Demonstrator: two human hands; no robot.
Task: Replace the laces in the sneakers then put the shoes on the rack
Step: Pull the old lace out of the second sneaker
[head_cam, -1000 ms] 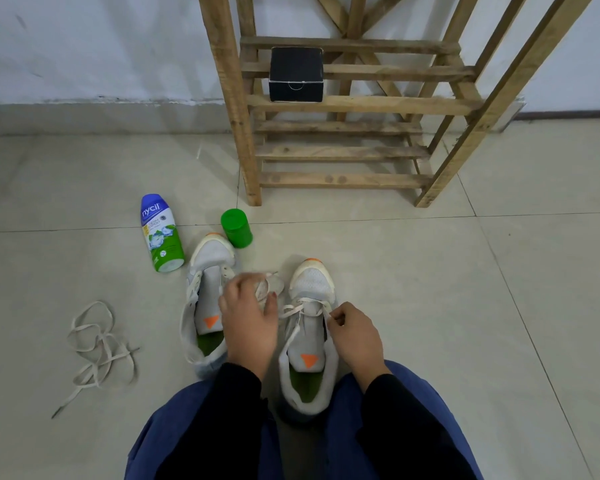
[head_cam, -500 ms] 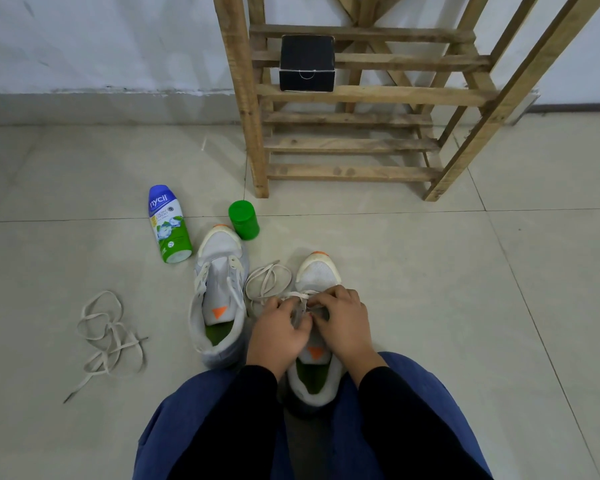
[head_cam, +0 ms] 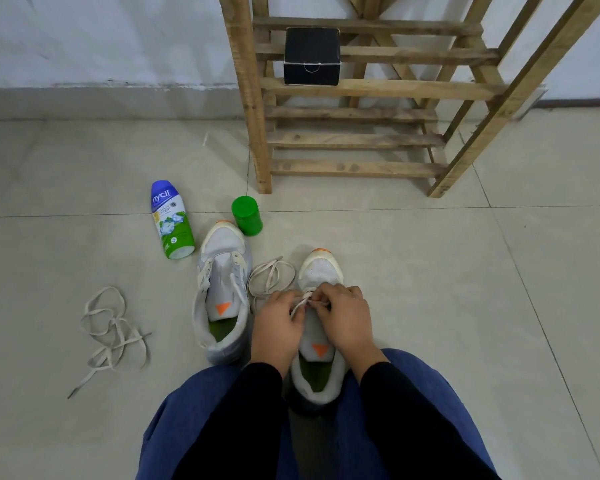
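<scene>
Rough bare-wood rack [head_cam: 354,88], glossy plastic bottle [head_cam: 171,220], matt, seemingly mesh-cloth sneakers [head_cam: 321,268], smooth slightly shiny floor tiles [head_cam: 430,289].

soft even light, edges bowed

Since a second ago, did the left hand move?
Yes. The left hand has shifted right, away from the left sneaker and onto the right sneaker, where it pinches the lace beside the right hand.
</scene>
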